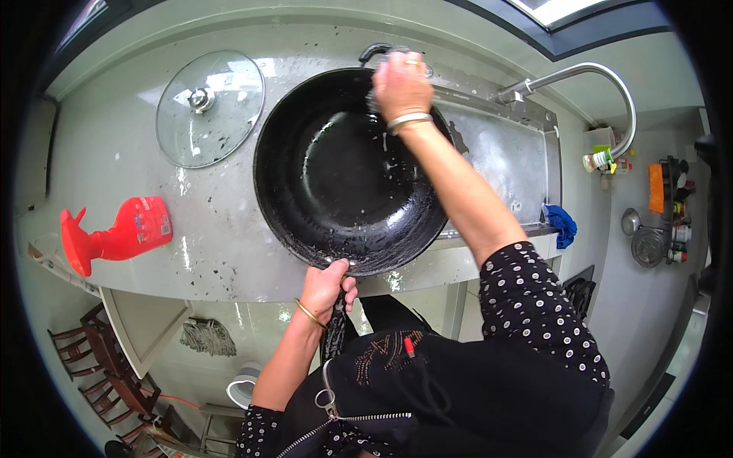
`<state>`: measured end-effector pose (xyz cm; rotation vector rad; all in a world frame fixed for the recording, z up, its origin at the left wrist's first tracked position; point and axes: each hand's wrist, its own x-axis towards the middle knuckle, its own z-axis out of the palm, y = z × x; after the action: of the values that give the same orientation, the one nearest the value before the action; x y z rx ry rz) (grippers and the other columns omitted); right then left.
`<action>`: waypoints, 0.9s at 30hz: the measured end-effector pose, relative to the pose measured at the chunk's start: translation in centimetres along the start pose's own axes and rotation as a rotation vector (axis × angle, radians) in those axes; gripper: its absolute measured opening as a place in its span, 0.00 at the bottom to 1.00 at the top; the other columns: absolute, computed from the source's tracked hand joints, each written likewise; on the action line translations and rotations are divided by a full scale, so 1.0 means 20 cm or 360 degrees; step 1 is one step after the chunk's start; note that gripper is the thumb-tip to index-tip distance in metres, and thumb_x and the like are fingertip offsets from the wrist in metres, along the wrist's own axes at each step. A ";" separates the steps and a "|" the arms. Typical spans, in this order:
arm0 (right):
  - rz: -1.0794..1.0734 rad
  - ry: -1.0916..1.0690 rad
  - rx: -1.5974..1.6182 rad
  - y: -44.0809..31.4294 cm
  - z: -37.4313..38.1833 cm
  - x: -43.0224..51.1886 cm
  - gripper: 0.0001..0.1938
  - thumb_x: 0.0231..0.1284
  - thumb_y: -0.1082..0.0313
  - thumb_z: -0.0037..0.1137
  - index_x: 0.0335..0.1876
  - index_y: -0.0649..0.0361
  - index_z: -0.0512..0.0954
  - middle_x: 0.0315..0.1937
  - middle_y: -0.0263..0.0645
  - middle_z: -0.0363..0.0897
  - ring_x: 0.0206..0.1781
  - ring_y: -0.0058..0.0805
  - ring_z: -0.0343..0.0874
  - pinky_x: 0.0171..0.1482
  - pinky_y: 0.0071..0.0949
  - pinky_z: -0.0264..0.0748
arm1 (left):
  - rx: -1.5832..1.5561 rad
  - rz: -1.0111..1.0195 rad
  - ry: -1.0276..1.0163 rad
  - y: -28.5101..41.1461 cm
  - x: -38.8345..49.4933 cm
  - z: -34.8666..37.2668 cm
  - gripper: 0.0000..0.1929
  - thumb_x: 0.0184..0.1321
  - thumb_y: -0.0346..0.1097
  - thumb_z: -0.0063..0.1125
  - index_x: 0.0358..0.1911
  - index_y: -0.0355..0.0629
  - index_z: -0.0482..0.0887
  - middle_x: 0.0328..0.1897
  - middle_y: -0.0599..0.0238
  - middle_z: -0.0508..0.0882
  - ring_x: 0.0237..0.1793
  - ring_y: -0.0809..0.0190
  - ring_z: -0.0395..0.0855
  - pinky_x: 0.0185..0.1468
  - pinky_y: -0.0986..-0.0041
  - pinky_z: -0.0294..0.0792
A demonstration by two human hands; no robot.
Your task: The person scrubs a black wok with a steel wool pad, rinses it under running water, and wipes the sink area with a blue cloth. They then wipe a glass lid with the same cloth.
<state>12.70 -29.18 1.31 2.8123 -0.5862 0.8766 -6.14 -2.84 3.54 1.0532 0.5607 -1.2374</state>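
A large black wok [349, 166] lies on the wet counter, its inside wet and dotted with foam. My left hand [326, 292] grips the wok's long handle [335, 335], which points toward my body. My right hand [404, 86] is at the far right rim, near the small loop handle [375, 50]. It is closed on a greyish scouring pad [372, 102], blurred and mostly hidden under the fingers. To the left of the wok rests a round glass lid [220, 131] with a metal knob on top.
A red spray bottle [129, 229] lies on its side at the counter's left. On the right are a steel sink [504, 154], a curved faucet [595, 68] and a blue cloth [560, 226]. Below the counter, a cabinet door [143, 320] stands open near a mop head [207, 336].
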 end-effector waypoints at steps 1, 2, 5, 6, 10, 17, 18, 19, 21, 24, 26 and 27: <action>-0.0274 0.0034 0.0082 -0.07 -0.04 -0.03 0.06 0.55 0.65 0.53 0.32 0.58 0.75 0.35 0.44 0.75 0.38 0.38 0.79 0.33 0.33 0.81 | 0.0024 -0.0011 -0.0001 0.00 0.00 0.01 0.05 0.66 0.33 0.49 0.33 0.40 0.73 0.15 0.67 0.69 0.12 0.62 0.71 0.13 0.69 0.65; -0.0412 0.0191 0.0116 -0.21 -0.07 -0.04 0.05 0.53 0.65 0.53 0.31 0.58 0.75 0.34 0.43 0.75 0.37 0.38 0.79 0.32 0.32 0.80 | 0.0040 0.0023 0.0034 0.01 0.00 0.01 0.06 0.66 0.33 0.48 0.33 0.39 0.74 0.15 0.67 0.70 0.12 0.63 0.71 0.13 0.69 0.65; -0.0657 0.0215 0.0559 -0.44 -0.08 -0.04 0.05 0.49 0.66 0.54 0.29 0.56 0.75 0.32 0.43 0.75 0.35 0.37 0.77 0.26 0.31 0.78 | 0.0034 0.0025 0.0068 0.00 0.01 0.02 0.07 0.66 0.33 0.47 0.31 0.40 0.74 0.15 0.67 0.71 0.12 0.64 0.70 0.12 0.69 0.64; -0.0741 0.0213 0.0527 -0.42 -0.07 -0.03 0.05 0.48 0.66 0.54 0.29 0.56 0.75 0.32 0.42 0.75 0.35 0.37 0.77 0.25 0.31 0.77 | 0.0015 0.0025 0.0081 0.00 0.01 0.03 0.07 0.66 0.33 0.48 0.31 0.40 0.74 0.16 0.67 0.71 0.12 0.64 0.71 0.12 0.69 0.64; -0.0455 0.0185 0.0025 0.22 -0.01 -0.05 0.08 0.52 0.61 0.59 0.33 0.53 0.76 0.35 0.40 0.75 0.38 0.38 0.79 0.30 0.34 0.80 | -0.0093 0.0057 0.0067 -0.01 0.01 0.04 0.06 0.65 0.33 0.48 0.30 0.41 0.74 0.15 0.67 0.71 0.12 0.63 0.71 0.12 0.69 0.64; -0.0272 -0.0141 0.0163 0.08 -0.09 0.02 0.09 0.59 0.59 0.55 0.39 0.54 0.76 0.39 0.44 0.77 0.38 0.41 0.83 0.35 0.39 0.83 | 0.0031 0.0047 0.0132 0.00 0.02 0.06 0.06 0.64 0.32 0.48 0.30 0.42 0.72 0.13 0.68 0.68 0.11 0.63 0.70 0.12 0.69 0.64; -0.0472 0.0101 0.0337 0.02 -0.14 0.05 0.09 0.59 0.59 0.54 0.38 0.54 0.76 0.38 0.43 0.77 0.37 0.41 0.83 0.35 0.39 0.83 | 0.0039 0.0058 0.0167 -0.01 0.02 0.07 0.06 0.65 0.33 0.48 0.31 0.42 0.72 0.14 0.68 0.68 0.11 0.63 0.70 0.12 0.69 0.64; -0.0369 -0.0036 0.0232 0.01 -0.17 0.07 0.08 0.59 0.59 0.54 0.37 0.54 0.77 0.36 0.44 0.78 0.36 0.42 0.83 0.35 0.39 0.83 | -0.0019 0.0052 0.0142 -0.01 0.01 0.07 0.06 0.65 0.33 0.48 0.31 0.42 0.72 0.14 0.68 0.68 0.11 0.62 0.70 0.12 0.69 0.64; -0.0212 -0.0310 0.0047 0.09 -0.23 0.08 0.07 0.58 0.60 0.52 0.34 0.53 0.78 0.33 0.44 0.78 0.34 0.42 0.83 0.33 0.41 0.82 | -0.0076 0.0054 0.0126 -0.02 0.02 0.07 0.06 0.66 0.34 0.48 0.31 0.41 0.72 0.14 0.67 0.69 0.12 0.62 0.70 0.12 0.69 0.65; 0.0081 -0.0630 -0.0112 0.42 -0.23 -0.06 0.08 0.59 0.61 0.51 0.36 0.50 0.81 0.37 0.41 0.81 0.37 0.40 0.84 0.35 0.40 0.83 | -0.0067 0.0039 0.0132 -0.02 0.03 0.07 0.08 0.66 0.34 0.50 0.30 0.40 0.73 0.15 0.67 0.69 0.13 0.63 0.71 0.13 0.69 0.65; -0.0286 -0.0427 0.0079 0.51 -0.16 -0.13 0.09 0.60 0.62 0.50 0.33 0.55 0.81 0.31 0.43 0.79 0.36 0.43 0.82 0.36 0.41 0.80 | -0.0091 0.0034 0.0107 -0.02 0.02 0.07 0.08 0.65 0.34 0.51 0.30 0.41 0.74 0.15 0.67 0.71 0.13 0.64 0.71 0.13 0.70 0.64; -0.0435 -0.0308 0.0344 0.48 -0.13 -0.19 0.08 0.59 0.61 0.52 0.33 0.56 0.80 0.29 0.44 0.79 0.35 0.44 0.81 0.36 0.42 0.78 | -0.0138 0.0016 0.0104 -0.02 0.02 0.08 0.07 0.66 0.35 0.51 0.31 0.42 0.75 0.15 0.69 0.71 0.13 0.65 0.71 0.13 0.71 0.64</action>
<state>4.56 -36.12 1.36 3.0941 -0.1243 0.6560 -6.75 -4.44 3.71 1.0248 0.6530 -1.1631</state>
